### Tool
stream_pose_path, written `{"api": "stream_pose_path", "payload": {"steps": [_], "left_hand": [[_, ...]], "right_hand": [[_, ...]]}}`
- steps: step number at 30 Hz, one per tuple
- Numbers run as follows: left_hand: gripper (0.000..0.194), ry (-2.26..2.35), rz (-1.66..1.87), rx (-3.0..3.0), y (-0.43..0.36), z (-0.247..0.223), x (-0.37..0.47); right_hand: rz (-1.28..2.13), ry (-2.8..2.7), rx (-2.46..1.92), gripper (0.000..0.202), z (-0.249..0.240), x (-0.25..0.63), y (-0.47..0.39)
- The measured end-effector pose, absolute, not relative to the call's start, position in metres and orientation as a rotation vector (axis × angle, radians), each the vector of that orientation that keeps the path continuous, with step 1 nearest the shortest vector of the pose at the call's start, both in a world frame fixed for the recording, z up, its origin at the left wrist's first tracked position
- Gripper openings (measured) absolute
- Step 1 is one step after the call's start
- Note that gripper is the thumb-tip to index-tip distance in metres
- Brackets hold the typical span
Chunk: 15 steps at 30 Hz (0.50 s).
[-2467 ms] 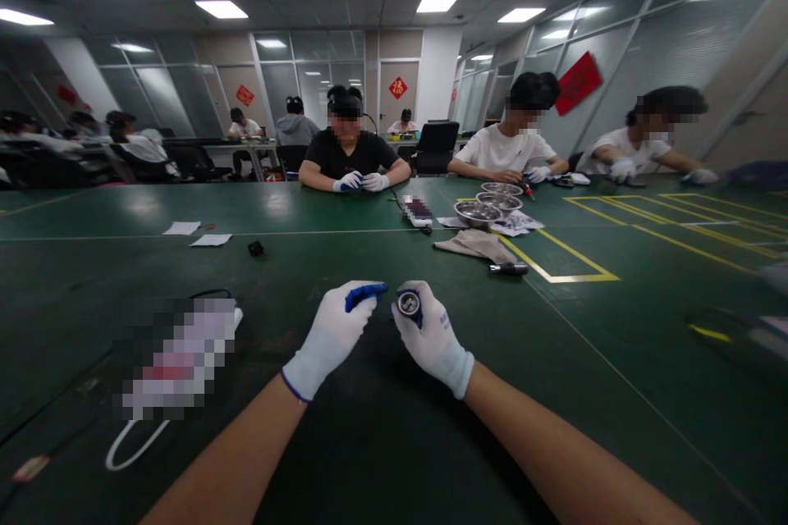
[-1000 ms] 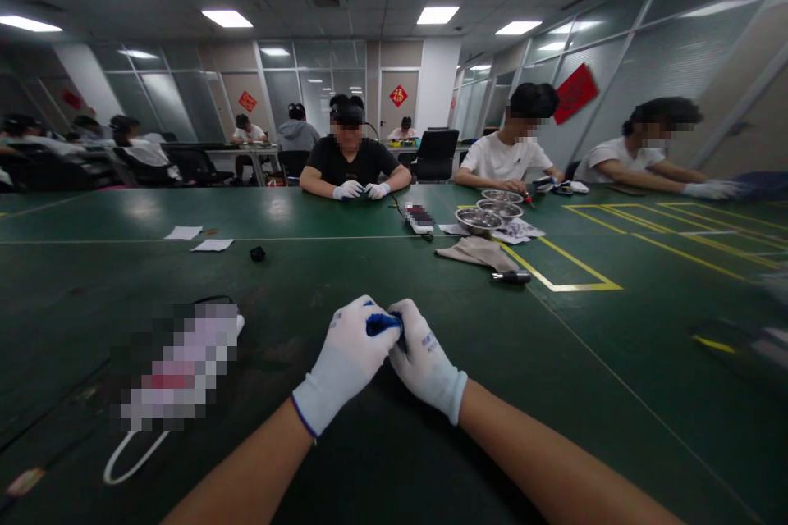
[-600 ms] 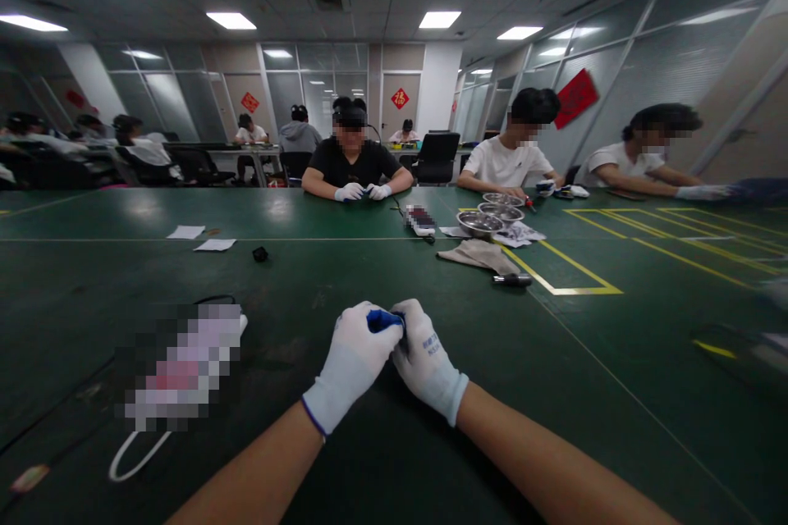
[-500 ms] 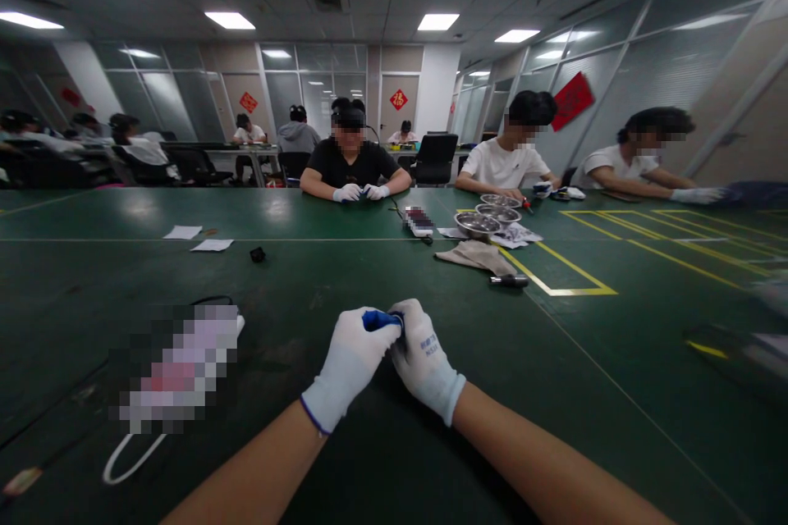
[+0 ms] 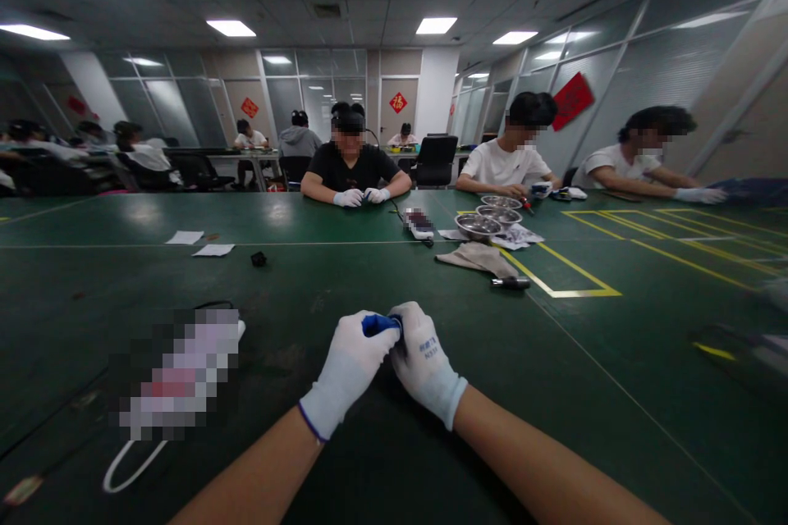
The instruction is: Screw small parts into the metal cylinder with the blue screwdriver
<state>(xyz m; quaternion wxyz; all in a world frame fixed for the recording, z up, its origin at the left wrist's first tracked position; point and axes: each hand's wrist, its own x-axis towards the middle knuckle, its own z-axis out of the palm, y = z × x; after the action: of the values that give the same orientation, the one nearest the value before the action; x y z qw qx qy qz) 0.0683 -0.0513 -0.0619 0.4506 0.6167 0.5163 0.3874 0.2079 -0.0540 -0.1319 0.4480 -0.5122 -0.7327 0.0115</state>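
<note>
Both hands wear white gloves with blue palms and meet just above the green table (image 5: 295, 279). My left hand (image 5: 360, 349) has its thumb and fingers pinched together at the fingertips of the other hand. My right hand (image 5: 422, 353) is curled, its fingers bent inward against the left fingertips. Something small and dark may sit between them, but the fingers hide it and its kind cannot be made out.
To the left lies a blurred-out phone-like device (image 5: 185, 373) with a white loop strap. Ahead are a small black object (image 5: 258, 259), white papers (image 5: 213, 249), metal bowls (image 5: 478, 225), a beige cloth (image 5: 477, 259) and a dark cylinder (image 5: 510, 283). Co-workers sit across the table.
My hands stay pinched together in nearly the same place, with only a slight shift of the fingers. The view has tilted a little.
</note>
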Motion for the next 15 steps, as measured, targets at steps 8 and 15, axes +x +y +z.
{"api": "stream_pose_path", "payload": {"steps": [8, 15], "left_hand": [[0.014, 1.153, 0.929, 1.568, -0.054, -0.061, 0.067], [0.018, 1.082, 0.973, 1.705, -0.065, -0.055, 0.067]], "right_hand": [[0.244, -1.598, -1.186, 0.029, -0.133, 0.209, -0.05], [0.304, -1.55, -1.068, 0.031, -0.131, 0.211, -0.047]]}}
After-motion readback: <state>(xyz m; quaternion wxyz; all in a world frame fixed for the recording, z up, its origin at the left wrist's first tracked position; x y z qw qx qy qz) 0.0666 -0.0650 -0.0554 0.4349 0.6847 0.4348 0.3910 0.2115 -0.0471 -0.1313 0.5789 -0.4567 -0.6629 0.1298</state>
